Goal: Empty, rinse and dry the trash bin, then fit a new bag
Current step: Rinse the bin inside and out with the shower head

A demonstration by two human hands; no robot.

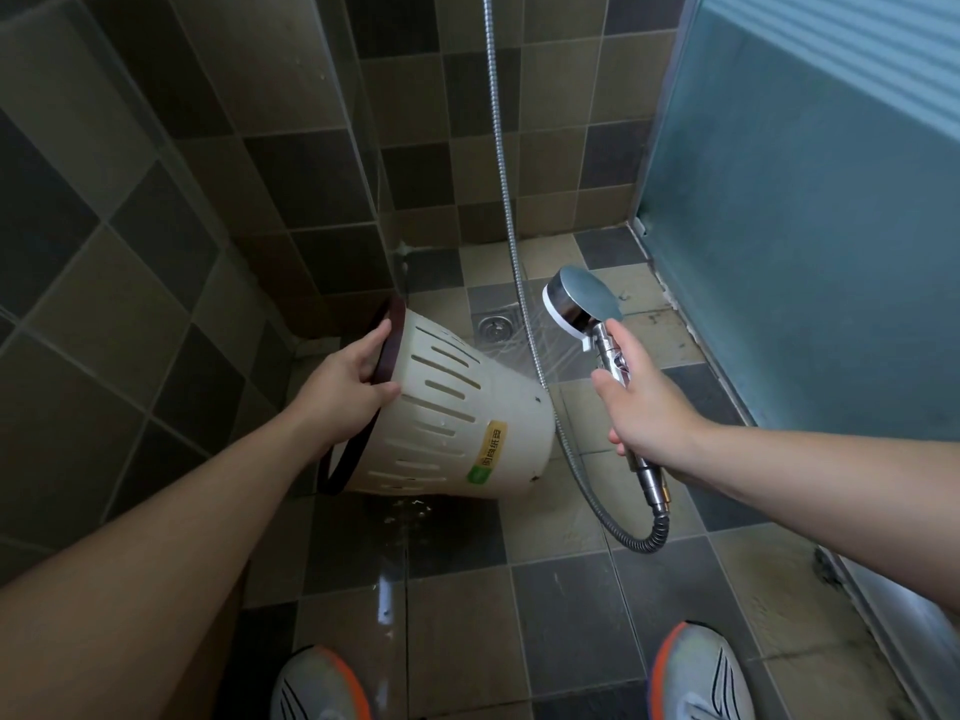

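A cream slotted trash bin (457, 423) with a dark brown rim and a green-and-yellow label hangs tipped on its side above the shower floor, base pointing right. My left hand (345, 384) grips its rim. My right hand (636, 407) holds the chrome handle of a shower head (579, 298), whose face points left and down. Thin jets of water spray from it toward the bin's base and the floor. Water drips under the bin onto wet tiles.
A metal hose (501, 148) hangs down the tiled back wall and loops to the handle. A floor drain (493, 324) lies behind the bin. A frosted glass panel (805, 252) stands at the right, tiled wall at the left. My two shoes (696, 678) are at the bottom.
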